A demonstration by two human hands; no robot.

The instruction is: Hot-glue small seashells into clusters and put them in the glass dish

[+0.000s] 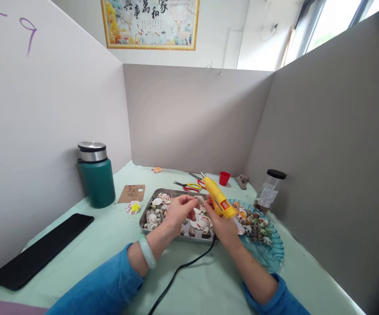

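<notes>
My left hand (178, 211) is over the metal tray (147, 209) of seashells, its fingers pinched on a small white shell (199, 199). My right hand (222, 226) grips a yellow glue gun (218, 199) whose nozzle points up and away, its body right beside the pinched shell. The gun's black cord (179, 271) runs toward me across the table. A pale bangle (147, 251) sits on my left wrist. Both sleeves are blue.
A blue glass plate (271, 258) with coloured shells lies at the right, a jar (269, 192) behind it. Scissors (189, 186) and a red cup (224, 178) lie further back. A green flask (95, 175), brown card (131, 193) and black flat object (40, 249) are at the left.
</notes>
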